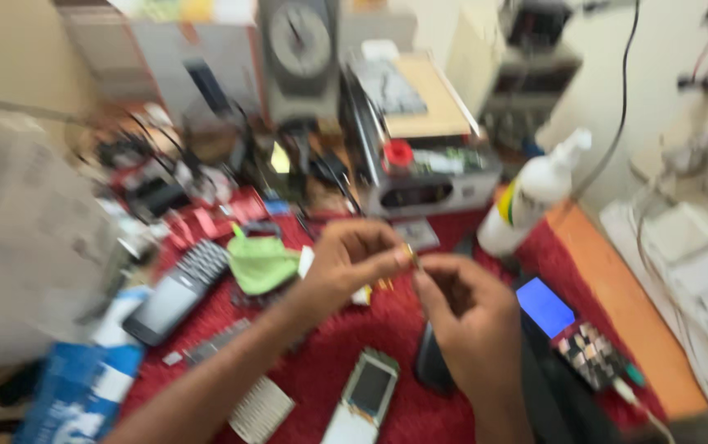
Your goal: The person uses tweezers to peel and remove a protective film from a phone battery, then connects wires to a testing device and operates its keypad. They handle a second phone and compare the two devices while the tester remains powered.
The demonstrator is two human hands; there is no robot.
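Brass-yellow small part point(410, 255), blurred, sits pinched between my left hand point(352, 259) fingertips above the red mat point(321, 362), right hand point(473, 316) fingers closing on it too: probably light, stiff, easily dropped, so grip edges only.

Two bare forearms, no sleeves in view. Left hand point(352, 256) and right hand point(467, 316) bare too: no gloves, no visible rings, no watch or band at either wrist. Fine details such as nails lost in motion blur.
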